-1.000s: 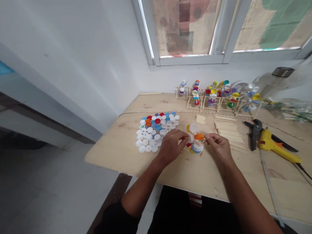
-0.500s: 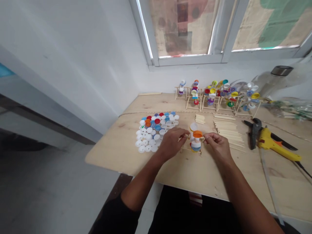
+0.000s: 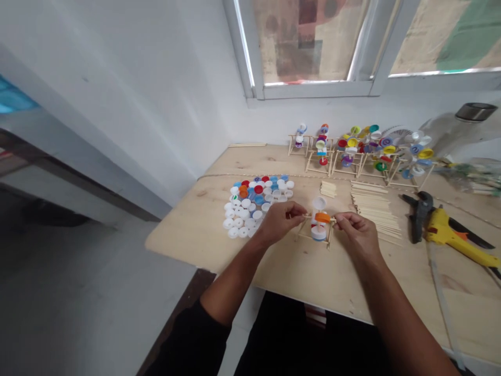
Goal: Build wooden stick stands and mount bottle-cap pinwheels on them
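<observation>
A small wheel of bottle caps sits in a frame of thin wooden sticks (image 3: 329,241) on the table. Its orange cap (image 3: 322,218) faces me, with a whitish cap (image 3: 319,202) above and a white cap with a blue edge (image 3: 318,234) below. My left hand (image 3: 279,223) pinches the left end of the wheel's stick axle, at the frame's top corner. On the opposite side, the right end of that axle is between the thumb and fingers of my right hand (image 3: 358,228). Both fingertips partly cover the stick ends.
Loose bottle caps (image 3: 243,214) lie left of my left hand. Short sticks (image 3: 327,189) and longer sticks (image 3: 373,211) lie behind. At the right is a yellow-and-black glue gun (image 3: 446,232). Several finished-looking cap wheels on stick frames (image 3: 358,151) line the wall.
The cap wheel has turned on its axle: the orange cap shows more of its side, and the lower white cap has shifted. Both hands keep their pinch. The whole view has moved slightly.
</observation>
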`<state>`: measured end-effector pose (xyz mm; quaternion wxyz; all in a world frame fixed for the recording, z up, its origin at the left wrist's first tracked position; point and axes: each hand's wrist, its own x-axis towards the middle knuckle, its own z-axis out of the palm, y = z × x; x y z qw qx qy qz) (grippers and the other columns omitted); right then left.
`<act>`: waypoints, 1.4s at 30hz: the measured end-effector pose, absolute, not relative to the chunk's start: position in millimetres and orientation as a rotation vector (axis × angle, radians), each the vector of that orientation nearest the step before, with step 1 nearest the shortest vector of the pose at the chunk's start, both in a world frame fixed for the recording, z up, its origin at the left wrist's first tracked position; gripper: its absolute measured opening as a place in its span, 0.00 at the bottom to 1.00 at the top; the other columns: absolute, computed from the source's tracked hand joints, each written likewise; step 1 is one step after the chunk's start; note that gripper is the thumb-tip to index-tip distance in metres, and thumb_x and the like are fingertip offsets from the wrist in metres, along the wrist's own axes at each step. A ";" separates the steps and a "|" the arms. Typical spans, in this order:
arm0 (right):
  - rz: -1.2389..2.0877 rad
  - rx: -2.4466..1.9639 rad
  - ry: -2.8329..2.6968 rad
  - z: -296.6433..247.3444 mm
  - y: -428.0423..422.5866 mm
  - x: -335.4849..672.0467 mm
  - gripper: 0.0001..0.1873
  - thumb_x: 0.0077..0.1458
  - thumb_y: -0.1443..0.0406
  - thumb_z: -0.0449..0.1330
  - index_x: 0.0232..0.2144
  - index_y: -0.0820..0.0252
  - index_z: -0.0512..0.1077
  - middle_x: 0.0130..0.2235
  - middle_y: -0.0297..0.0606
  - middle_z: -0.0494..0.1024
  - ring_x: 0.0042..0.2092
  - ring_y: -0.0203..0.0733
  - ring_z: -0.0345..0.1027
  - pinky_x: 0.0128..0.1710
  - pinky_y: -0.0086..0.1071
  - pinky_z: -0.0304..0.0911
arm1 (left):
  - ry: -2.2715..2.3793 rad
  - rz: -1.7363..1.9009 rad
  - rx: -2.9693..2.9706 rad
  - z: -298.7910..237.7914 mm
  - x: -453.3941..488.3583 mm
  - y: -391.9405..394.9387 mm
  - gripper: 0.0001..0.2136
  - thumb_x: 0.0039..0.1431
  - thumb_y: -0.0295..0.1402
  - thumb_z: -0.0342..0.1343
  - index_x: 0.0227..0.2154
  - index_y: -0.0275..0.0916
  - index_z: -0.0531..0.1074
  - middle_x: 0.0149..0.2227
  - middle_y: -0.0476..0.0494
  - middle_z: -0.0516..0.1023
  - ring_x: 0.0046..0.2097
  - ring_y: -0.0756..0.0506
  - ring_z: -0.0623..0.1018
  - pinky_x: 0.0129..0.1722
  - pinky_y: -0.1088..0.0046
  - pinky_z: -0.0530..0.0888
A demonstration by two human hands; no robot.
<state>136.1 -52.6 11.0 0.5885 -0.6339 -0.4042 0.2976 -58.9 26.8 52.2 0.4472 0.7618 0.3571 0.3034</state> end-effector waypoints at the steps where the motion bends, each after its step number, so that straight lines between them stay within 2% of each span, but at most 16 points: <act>1: 0.692 -1.479 -0.942 11.3 -52.6 136.2 0.16 0.44 0.52 0.65 0.22 0.60 0.76 0.20 0.35 0.75 0.23 0.35 0.63 0.24 0.29 0.58 | 0.871 0.753 1.838 51.2 -58.8 27.1 0.05 0.51 0.27 0.58 0.32 0.35 0.76 0.30 0.48 0.78 0.30 0.52 0.73 0.32 0.76 0.70; 15: 0.658 -1.492 -0.935 10.7 -51.8 138.4 0.16 0.42 0.52 0.67 0.24 0.59 0.77 0.21 0.36 0.75 0.24 0.37 0.65 0.24 0.30 0.60 | 0.600 0.552 1.589 43.8 -58.4 42.3 0.15 0.47 0.27 0.59 0.41 0.35 0.75 0.24 0.54 0.67 0.26 0.55 0.66 0.27 0.78 0.62; 21: 0.658 -1.506 -0.912 13.6 -52.4 136.6 0.15 0.41 0.52 0.67 0.24 0.58 0.77 0.21 0.35 0.76 0.24 0.36 0.65 0.24 0.30 0.60 | 0.587 0.486 1.699 49.1 -57.6 46.6 0.12 0.47 0.24 0.56 0.38 0.35 0.74 0.21 0.56 0.65 0.24 0.56 0.64 0.25 0.78 0.60; 32: 0.672 -1.487 -0.920 10.0 -52.1 137.6 0.15 0.42 0.53 0.67 0.25 0.59 0.76 0.21 0.35 0.76 0.24 0.36 0.65 0.24 0.30 0.60 | 0.671 0.542 1.775 49.9 -56.3 52.6 0.08 0.46 0.28 0.58 0.32 0.35 0.73 0.21 0.55 0.66 0.24 0.55 0.65 0.24 0.79 0.59; 37: 0.675 -1.482 -0.935 11.7 -53.1 136.4 0.15 0.43 0.53 0.66 0.25 0.59 0.76 0.21 0.35 0.76 0.23 0.36 0.65 0.22 0.29 0.59 | 0.689 0.566 1.723 47.5 -56.2 53.5 0.06 0.48 0.31 0.59 0.30 0.34 0.73 0.22 0.53 0.69 0.26 0.55 0.67 0.26 0.78 0.62; 42: 0.664 -1.492 -0.950 13.2 -52.6 136.2 0.15 0.43 0.53 0.66 0.25 0.59 0.77 0.21 0.35 0.76 0.23 0.36 0.65 0.23 0.29 0.59 | 0.689 0.601 1.647 45.0 -56.0 51.7 0.06 0.48 0.29 0.60 0.30 0.33 0.73 0.24 0.52 0.70 0.27 0.54 0.69 0.30 0.77 0.65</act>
